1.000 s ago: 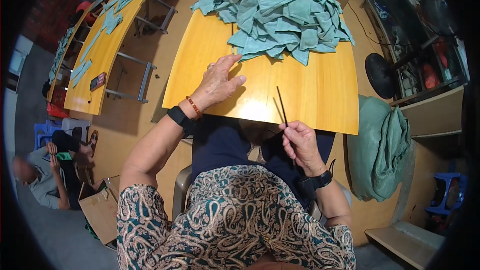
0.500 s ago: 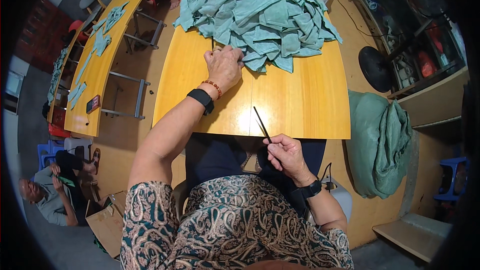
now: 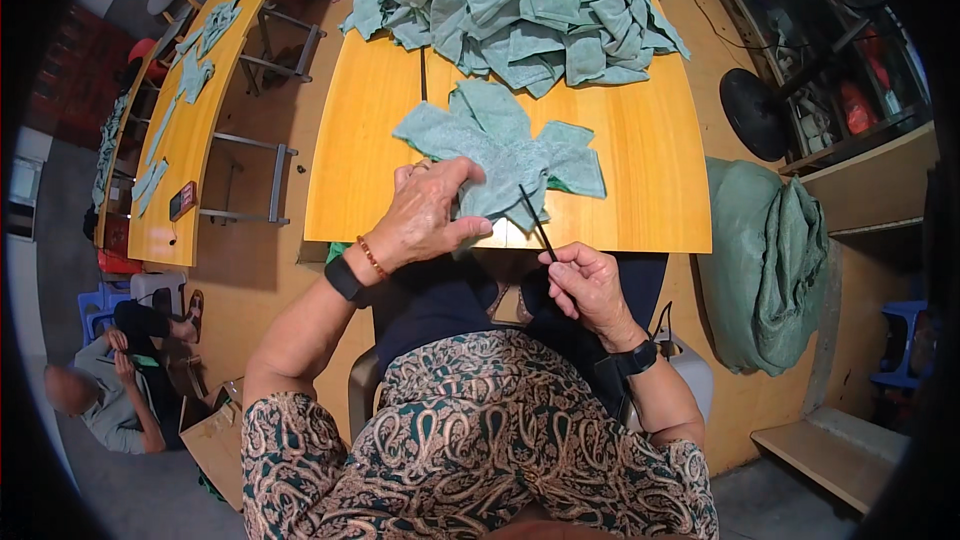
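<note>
A light green cloth piece with several splayed flaps lies near the front of the yellow table. My left hand is at its left side, fingers curled over the edge and thumb stretched beneath them; the fingertips are partly hidden. In my right hand is a thin black stick-like tool, pinched between thumb and fingers, its tip over the cloth's near right part. Farther back rises a large heap of similar green cloth pieces.
A thin black strip lies on the table left of the cloth. On the right are a bulging green sack and a black round fan. Another yellow table stands left, with a seated person below it.
My left hand has come back from the heap toward me, bringing a green cloth piece to the front of the table. The black tool's tip has risen slightly to meet it.
</note>
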Demonstrator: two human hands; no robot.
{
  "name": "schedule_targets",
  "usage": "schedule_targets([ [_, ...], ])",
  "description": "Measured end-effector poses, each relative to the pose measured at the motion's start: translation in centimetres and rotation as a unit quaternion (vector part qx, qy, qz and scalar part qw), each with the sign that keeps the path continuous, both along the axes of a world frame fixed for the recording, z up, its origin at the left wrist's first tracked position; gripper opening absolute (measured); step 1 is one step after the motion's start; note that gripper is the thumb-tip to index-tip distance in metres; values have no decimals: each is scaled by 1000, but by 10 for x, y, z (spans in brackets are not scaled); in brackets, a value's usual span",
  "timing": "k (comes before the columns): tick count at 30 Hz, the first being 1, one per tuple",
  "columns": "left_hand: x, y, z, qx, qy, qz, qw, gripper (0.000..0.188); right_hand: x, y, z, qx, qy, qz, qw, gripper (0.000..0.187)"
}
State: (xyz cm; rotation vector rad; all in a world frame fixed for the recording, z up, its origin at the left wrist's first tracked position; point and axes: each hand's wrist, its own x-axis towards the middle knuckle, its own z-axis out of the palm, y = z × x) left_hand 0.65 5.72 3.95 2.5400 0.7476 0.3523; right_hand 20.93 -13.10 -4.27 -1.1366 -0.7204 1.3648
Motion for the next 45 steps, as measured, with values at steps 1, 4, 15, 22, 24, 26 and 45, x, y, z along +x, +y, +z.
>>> schedule_targets([
  [1,-3,1,-2,-22,-45,27,998,54,0,-2,1,-4,4,-5,1000,17],
  [4,-11,16,-9,-36,-216,100,971,52,6,-5,1,8,12,-21,1000,17],
  [15,28,1,-23,96,-65,34,993,36,4,-10,5,-5,36,-29,999,18],
  [22,21,27,-22,-190,-183,51,963,17,4,-6,5,-4,35,-30,999,17],
  [24,14,27,-17,-317,-258,52,911,15,5,-6,9,-10,34,-26,999,15],
  [26,10,24,-5,-407,-318,40,855,11,8,-5,11,4,58,-26,998,14],
  [45,-27,-66,-47,-644,-450,85,613,20,-20,69,48,31,177,-3,984,20],
])
